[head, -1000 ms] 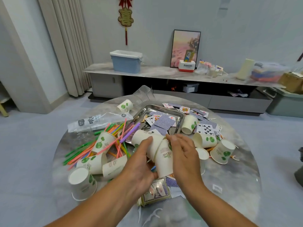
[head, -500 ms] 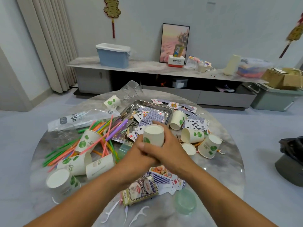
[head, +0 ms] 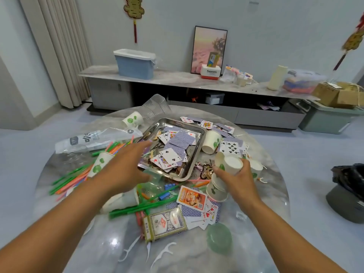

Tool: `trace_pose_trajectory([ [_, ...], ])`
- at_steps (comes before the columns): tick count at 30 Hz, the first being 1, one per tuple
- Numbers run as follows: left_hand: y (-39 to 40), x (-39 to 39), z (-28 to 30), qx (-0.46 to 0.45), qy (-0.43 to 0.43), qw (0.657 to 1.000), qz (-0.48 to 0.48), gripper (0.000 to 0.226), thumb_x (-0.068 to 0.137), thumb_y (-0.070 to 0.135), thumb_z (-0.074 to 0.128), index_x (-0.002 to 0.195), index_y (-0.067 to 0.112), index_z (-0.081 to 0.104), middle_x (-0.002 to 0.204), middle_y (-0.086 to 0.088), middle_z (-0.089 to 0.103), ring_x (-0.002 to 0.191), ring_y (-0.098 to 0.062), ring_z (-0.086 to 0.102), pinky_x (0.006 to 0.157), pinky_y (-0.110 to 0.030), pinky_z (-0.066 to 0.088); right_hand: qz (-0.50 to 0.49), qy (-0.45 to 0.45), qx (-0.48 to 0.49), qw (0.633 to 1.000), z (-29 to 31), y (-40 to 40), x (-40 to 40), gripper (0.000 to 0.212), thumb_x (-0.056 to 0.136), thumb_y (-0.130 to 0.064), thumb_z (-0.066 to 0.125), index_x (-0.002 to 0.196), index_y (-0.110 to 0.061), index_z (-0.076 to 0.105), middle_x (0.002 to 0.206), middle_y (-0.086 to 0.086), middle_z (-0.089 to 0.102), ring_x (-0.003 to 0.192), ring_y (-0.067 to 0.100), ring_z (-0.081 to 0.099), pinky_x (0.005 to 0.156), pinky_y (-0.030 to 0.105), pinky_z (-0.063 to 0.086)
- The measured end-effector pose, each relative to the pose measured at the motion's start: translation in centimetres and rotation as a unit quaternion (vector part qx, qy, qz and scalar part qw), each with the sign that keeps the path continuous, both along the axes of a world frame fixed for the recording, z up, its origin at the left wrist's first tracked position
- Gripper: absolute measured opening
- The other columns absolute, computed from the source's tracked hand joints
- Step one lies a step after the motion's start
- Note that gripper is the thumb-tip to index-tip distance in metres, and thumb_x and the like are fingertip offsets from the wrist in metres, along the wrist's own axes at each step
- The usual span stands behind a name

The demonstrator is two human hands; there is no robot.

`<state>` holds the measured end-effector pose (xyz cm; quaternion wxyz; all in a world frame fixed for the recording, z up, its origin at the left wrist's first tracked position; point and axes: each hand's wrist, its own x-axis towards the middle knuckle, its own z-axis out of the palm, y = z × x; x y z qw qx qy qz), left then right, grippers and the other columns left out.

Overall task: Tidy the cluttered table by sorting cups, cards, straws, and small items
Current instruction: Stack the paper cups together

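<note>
My right hand (head: 235,177) grips a stack of white paper cups (head: 226,166) with green leaf prints, held upside down at the table's right side. My left hand (head: 126,164) reaches forward with fingers spread over the left edge of the steel tray (head: 194,154), holding nothing. The tray holds playing cards (head: 173,148) and hairpins. Coloured straws (head: 72,178) lie scattered at the left with more paper cups (head: 100,162). A card box (head: 164,223) lies near the front, with loose cards (head: 206,211) beside it.
The round marble table (head: 256,233) also carries a plastic sleeve of clear cups (head: 94,138), a green lid (head: 219,238) and white floss picks (head: 161,253). Behind it runs a low cabinet (head: 177,79) with a blue bin (head: 135,63). A black bag (head: 350,184) sits at the right.
Both hands held the cup stack together at the centre. Now my right hand has carried it to the right, and my left hand has let go and reaches toward the tray.
</note>
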<state>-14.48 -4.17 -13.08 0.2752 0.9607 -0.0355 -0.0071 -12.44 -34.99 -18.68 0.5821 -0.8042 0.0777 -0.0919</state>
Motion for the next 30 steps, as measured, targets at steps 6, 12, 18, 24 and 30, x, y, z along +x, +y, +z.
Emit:
trace_pose_trajectory([
  [6, 3.7, -1.8, -1.3, 0.282, 0.125, 0.951, -0.014, 0.096, 0.071, 0.037, 0.086, 0.15, 0.036, 0.031, 0.137, 0.002, 0.056, 0.123, -0.023, 0.053, 0.097, -0.035, 0.042, 0.042, 0.07, -0.047, 0.996, -4.1, -0.8, -0.5, 0.069, 0.073, -0.019, 0.091, 0.127, -0.021, 0.046, 0.112, -0.009, 0.061, 0.105, 0.016, 0.058, 0.071, 0.024, 0.046],
  [12, 4.4, -2.4, -4.9, 0.34, 0.104, 0.933, -0.053, 0.081, 0.072, 0.04, 0.075, 0.144, 0.041, 0.037, 0.127, 0.01, 0.059, 0.127, -0.017, 0.051, 0.119, -0.05, 0.015, 0.009, 0.017, -0.013, 1.0, -2.9, 0.5, -0.6, 0.06, 0.076, -0.022, 0.089, 0.121, -0.025, 0.049, 0.11, -0.006, 0.063, 0.095, 0.008, 0.061, 0.061, 0.026, 0.057],
  [18, 5.9, -1.6, -2.6, 0.291, -0.068, 0.952, -0.063, 0.073, 0.072, 0.033, 0.081, 0.137, 0.044, 0.047, 0.125, 0.008, 0.051, 0.115, -0.019, 0.056, 0.108, -0.043, 0.032, 0.031, -0.048, 0.006, 0.998, -0.5, 3.5, -0.1, 0.059, 0.079, -0.03, 0.085, 0.123, -0.023, 0.046, 0.111, -0.007, 0.061, 0.102, 0.016, 0.062, 0.08, 0.031, 0.051],
  [24, 4.5, -1.2, -2.9, 0.338, -0.273, 0.897, -0.08, 0.061, 0.064, 0.003, 0.081, 0.117, 0.033, 0.072, 0.11, -0.007, 0.061, 0.102, -0.032, 0.058, 0.091, -0.046, 0.044, 0.096, -0.048, -0.101, 0.989, -0.9, 5.4, -0.6, 0.077, 0.062, -0.068, 0.075, 0.128, -0.04, 0.046, 0.115, -0.004, 0.057, 0.102, 0.017, 0.059, 0.084, 0.046, 0.057],
  [30, 5.8, -0.8, -0.5, 0.149, -0.141, 0.979, -0.009, 0.064, 0.068, 0.021, 0.089, 0.121, 0.041, 0.06, 0.116, 0.01, 0.058, 0.103, -0.019, 0.057, 0.082, -0.034, 0.047, 0.141, -0.053, -0.183, 0.971, -0.6, 6.1, -0.5, 0.083, 0.069, -0.067, 0.077, 0.141, -0.051, 0.039, 0.125, -0.007, 0.055, 0.109, 0.018, 0.057, 0.089, 0.044, 0.054],
])
